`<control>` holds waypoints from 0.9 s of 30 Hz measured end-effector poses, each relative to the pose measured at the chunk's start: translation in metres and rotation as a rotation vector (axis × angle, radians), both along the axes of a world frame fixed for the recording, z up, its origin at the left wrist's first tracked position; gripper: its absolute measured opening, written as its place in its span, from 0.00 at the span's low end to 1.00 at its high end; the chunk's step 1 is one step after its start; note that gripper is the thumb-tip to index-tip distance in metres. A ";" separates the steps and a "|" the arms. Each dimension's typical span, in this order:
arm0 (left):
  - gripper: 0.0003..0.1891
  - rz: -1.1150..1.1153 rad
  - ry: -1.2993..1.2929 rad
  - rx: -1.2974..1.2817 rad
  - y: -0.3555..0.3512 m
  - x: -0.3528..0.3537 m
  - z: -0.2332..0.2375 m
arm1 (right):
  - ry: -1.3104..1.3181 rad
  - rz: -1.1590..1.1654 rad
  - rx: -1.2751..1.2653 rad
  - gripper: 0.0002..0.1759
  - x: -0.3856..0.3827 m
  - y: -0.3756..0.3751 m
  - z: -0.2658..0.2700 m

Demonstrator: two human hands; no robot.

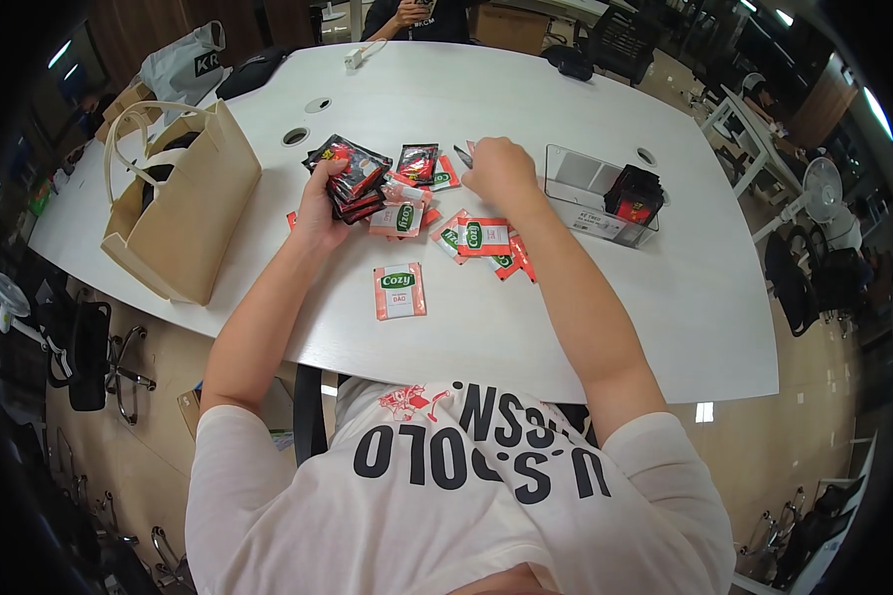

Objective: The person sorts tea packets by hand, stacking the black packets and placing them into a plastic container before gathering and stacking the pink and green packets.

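head view: beside a paper bag (184, 203), the left hand (318, 213) clamps a fanned stack of black sachets (352, 174) between thumb and fingers, just above the table (665, 297). the right hand (501, 171), curled nearly closed, appears to pinch one dark sachet (463, 156) at its fingertips, near a clear box (590, 188). squaring the stack would likely steady the grip.

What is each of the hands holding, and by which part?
The left hand grips a stack of black-and-red sachets by its near end. The right hand curls at a dark sachet; a hold cannot be told.
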State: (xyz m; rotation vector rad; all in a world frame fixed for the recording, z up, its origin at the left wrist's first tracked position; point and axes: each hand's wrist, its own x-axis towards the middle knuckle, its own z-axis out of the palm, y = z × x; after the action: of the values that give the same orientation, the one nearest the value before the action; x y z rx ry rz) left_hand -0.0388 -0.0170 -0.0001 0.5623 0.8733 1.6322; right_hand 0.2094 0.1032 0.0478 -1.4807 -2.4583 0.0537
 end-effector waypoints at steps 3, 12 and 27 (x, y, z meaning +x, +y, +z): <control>0.20 -0.071 0.037 -0.052 -0.005 0.006 0.009 | 0.088 0.042 -0.085 0.12 0.010 -0.007 0.036; 0.36 -0.498 -0.080 -0.006 -0.017 0.024 0.018 | 0.816 0.657 -0.132 0.12 0.003 -0.056 0.075; 0.39 -0.522 -0.106 0.041 -0.019 0.018 0.005 | 0.471 0.870 0.155 0.15 -0.021 -0.042 0.020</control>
State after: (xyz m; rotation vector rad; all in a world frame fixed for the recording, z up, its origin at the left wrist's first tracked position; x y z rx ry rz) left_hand -0.0207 -0.0358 0.0044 0.6619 0.5545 1.1922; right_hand 0.1886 0.0614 0.0681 -0.2086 -2.4158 0.3261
